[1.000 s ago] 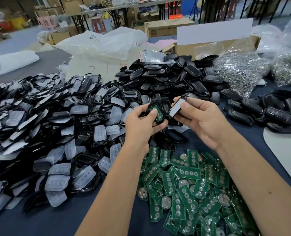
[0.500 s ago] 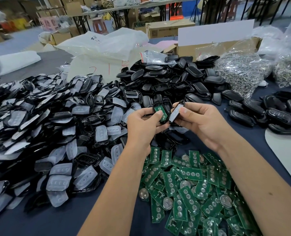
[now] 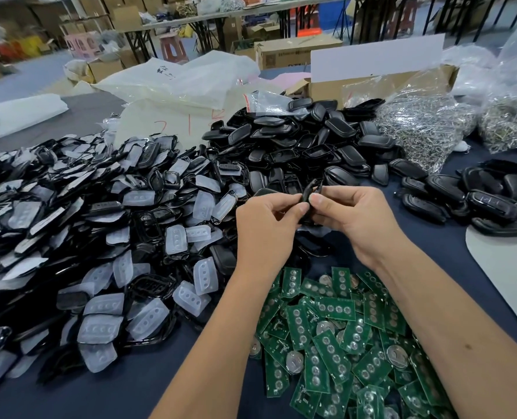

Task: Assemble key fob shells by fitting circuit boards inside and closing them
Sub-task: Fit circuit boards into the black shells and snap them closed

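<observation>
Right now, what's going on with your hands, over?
Left hand and right hand both pinching one black fob shell, halves together. Circuit boards heaped below. Nothing in the way.

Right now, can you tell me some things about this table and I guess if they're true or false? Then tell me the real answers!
1. Both hands are holding one black key fob shell between them. True: the left hand and the right hand pinch it from either side.
2. The green circuit boards lie in a pile close to the person. True.
3. The shiny metal rings are in a red bucket. False: the metal rings are in a clear plastic bag.
4. The white rubbery button pads are on the right side. False: they are heaped on the left.
5. The table cover is bright yellow. False: it is dark blue.
</observation>
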